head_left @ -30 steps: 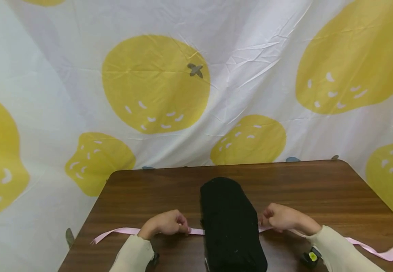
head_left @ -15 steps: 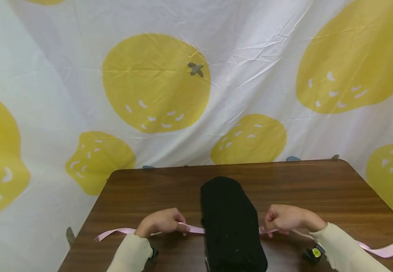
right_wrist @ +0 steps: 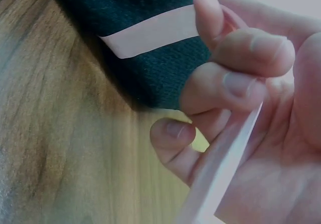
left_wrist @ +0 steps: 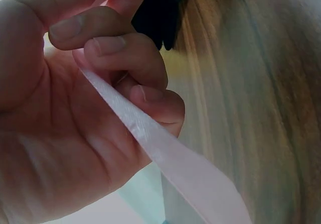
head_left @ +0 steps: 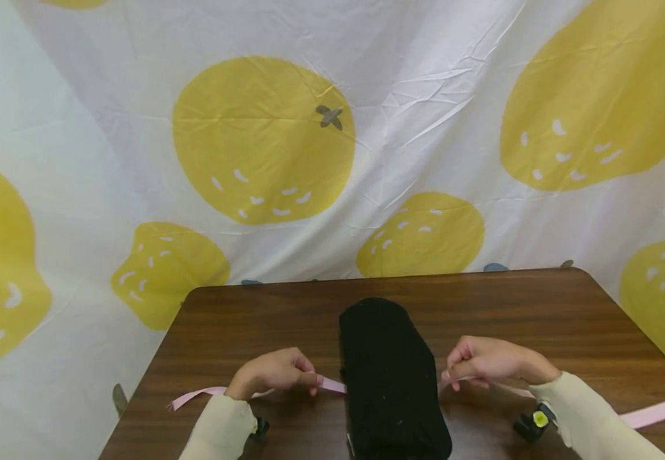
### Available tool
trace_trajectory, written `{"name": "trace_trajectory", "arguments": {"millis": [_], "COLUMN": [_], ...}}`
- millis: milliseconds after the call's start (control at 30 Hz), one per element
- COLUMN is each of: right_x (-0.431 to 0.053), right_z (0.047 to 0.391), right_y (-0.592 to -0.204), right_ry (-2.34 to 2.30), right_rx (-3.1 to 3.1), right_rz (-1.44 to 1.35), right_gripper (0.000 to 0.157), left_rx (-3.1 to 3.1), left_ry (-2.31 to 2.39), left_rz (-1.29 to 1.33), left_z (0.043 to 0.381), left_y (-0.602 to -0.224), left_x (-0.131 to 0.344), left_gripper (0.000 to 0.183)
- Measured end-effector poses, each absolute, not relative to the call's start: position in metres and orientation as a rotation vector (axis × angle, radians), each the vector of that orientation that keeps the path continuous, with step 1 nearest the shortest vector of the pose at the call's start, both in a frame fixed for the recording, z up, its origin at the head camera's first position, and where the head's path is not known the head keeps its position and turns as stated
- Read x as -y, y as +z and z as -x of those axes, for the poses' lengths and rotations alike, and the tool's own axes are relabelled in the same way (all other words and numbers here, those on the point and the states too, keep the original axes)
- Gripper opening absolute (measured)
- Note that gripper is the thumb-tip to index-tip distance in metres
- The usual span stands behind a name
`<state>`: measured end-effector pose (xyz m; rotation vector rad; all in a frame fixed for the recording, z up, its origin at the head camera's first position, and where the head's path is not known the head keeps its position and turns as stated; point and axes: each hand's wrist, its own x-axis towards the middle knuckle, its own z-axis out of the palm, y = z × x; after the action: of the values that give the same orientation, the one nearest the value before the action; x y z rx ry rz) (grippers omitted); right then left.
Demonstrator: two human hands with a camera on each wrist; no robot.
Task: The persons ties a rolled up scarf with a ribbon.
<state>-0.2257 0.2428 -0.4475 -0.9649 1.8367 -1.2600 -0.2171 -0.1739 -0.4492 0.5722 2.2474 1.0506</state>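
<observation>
A long black fabric-covered block (head_left: 389,377) lies lengthwise on the wooden table. A pink ribbon (head_left: 332,384) comes out from both of its long sides. On the left, my left hand (head_left: 279,372) pinches the ribbon a short way from the block; the tail trails behind the wrist. My right hand (head_left: 484,359) pinches the other part close to the block's right side. In the right wrist view the ribbon (right_wrist: 155,30) runs up the dark fabric side, passes through the curled fingers and hangs toward the camera. The ribbon (left_wrist: 145,128) likewise crosses the left palm in the left wrist view.
The brown table (head_left: 269,313) has rounded far corners. Behind it hangs a white cloth (head_left: 412,115) printed with yellow lemons. The ribbon's loose left end (head_left: 194,395) lies on the table, and its right end (head_left: 654,414) extends past the right sleeve.
Both hands have risen slightly with the ribbon, lifting it beside the block. The right forearm has shifted a little to the right, and the left ribbon tail has drawn inward. The block has stayed put.
</observation>
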Motion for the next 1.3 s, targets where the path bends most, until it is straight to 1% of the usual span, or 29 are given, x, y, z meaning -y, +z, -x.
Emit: {"name": "trace_trajectory", "arguments": {"millis": [200,500,767,1067,1300], "right_x": [-0.244,-0.244,-0.243,-0.24,-0.237], "right_z": [0.229,0.23,0.23,0.229,0.23], "right_y": [-0.445,-0.444,-0.44,-0.437,-0.431], "right_ry": [-1.307,-1.373,-1.477,-1.493,-1.455], "right_rx": [-1.835,-1.792,-1.765,-1.795,-1.89], "right_rz": [1.038,1.064,1.025,1.034,1.056], "right_gripper": [0.027,0.025,0.023,0.022,0.023], "left_rx": [-2.185,-2.111,-2.187,-2.113,-2.125], "left_ry": [1.146,1.246,1.265,1.393,1.395], "left_rz": [-0.604,-0.63,-0.697,-0.658,-0.661], "left_z": [0.221,0.225,0.228,0.231,0.233], "left_y": [-0.447,-0.443,-0.437,-0.439,-0.437], "left_x": [0.173,0.17,0.165,0.16,0.16], "left_gripper": [0.032,0.034,0.03,0.024,0.031]}}
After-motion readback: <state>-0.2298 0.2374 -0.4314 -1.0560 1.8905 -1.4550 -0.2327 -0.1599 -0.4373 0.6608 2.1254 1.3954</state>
